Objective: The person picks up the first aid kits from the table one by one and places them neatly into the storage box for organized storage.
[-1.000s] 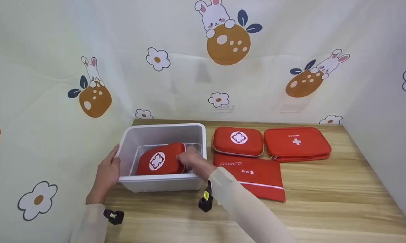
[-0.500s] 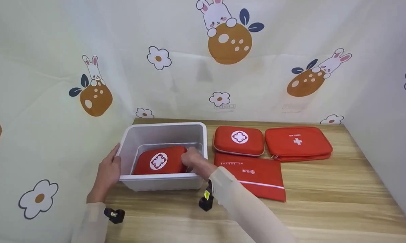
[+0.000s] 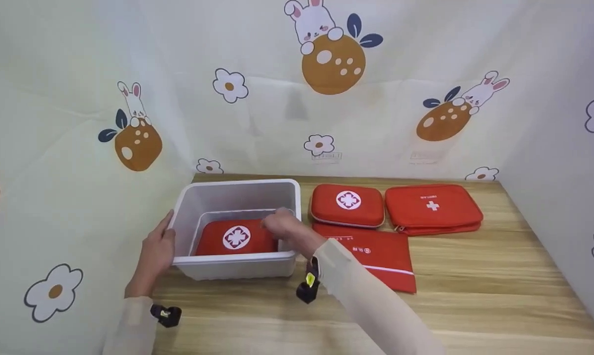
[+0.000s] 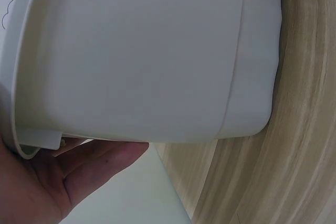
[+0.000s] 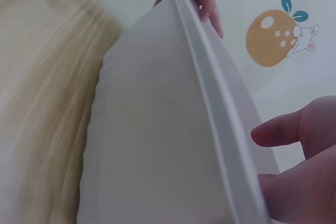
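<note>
Pale, wrinkly walls (image 3: 257, 39) are standing at the left, the top and the right of the frame, and soft light is falling on them. Drawn white bunnies (image 3: 313, 24) are hugging orange-brown fruits (image 3: 334, 74) up high, and flowers (image 3: 230, 86) are dotting the walls. A stripy wooden surface (image 3: 494, 291) is stretching along the bottom.

White crosses in round emblems mark the case (image 3: 209, 241) inside the bin (image 3: 235, 267) and another (image 3: 347, 212) near the table (image 3: 499, 276)'s back edge; a plain white cross marks the rightmost pouch (image 3: 450, 207). Folder (image 3: 386, 254) lettering is illegible.
</note>
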Tool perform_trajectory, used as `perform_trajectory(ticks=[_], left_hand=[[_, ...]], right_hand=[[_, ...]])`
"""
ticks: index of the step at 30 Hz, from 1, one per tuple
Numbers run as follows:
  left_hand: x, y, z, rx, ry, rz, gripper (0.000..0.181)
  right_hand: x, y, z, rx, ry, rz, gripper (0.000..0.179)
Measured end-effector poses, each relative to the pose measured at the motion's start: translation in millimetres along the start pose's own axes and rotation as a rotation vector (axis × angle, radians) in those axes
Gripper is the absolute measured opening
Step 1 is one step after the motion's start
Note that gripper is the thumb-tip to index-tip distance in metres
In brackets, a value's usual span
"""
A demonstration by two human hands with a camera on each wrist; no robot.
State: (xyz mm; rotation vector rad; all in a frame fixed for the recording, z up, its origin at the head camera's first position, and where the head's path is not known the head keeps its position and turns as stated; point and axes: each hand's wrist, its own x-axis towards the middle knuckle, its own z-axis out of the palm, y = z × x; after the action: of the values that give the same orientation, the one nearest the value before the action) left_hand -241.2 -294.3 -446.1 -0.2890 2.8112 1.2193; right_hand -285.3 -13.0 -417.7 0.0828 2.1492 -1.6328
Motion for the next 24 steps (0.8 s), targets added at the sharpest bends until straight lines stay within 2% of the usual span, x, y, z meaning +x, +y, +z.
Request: perform_trajectory(ticks=[4, 8, 12, 17, 21, 24], left_hand=[[0.9, -0.3, 0.6, 0.005, 0.001, 0.001, 0.056], [1.9, 0.2, 0.3, 0.001, 0.002, 0.003, 0.056], [0.6, 0.4, -1.2, -0.011, -0.007, -0.009, 0.056], [0.6, -2.2, -2.4, -0.011, -0.006, -0.012, 0.056], [1.6, -3.8, -1.8, 0.002, 0.000, 0.001, 0.056], [2.2, -3.5, -0.5, 0.000, -0.002, 0.004, 0.056]], right_hand=[[-4.7, -4, -10, -0.023, -0.023, -0.037, 0.039], [-9.8, -5, -20, 0.048, -0.043, -0.053, 0.048], [-14.4, -4, -31, 0.132, -0.053, -0.075, 0.040], [-16.5, 6, -43, 0.186, -0.003, -0.150, 0.034], [-19.2, 16, -54, 0.193, 0.060, -0.187, 0.030], [-22.7, 24, -63, 0.153, 0.117, -0.210, 0.027]])
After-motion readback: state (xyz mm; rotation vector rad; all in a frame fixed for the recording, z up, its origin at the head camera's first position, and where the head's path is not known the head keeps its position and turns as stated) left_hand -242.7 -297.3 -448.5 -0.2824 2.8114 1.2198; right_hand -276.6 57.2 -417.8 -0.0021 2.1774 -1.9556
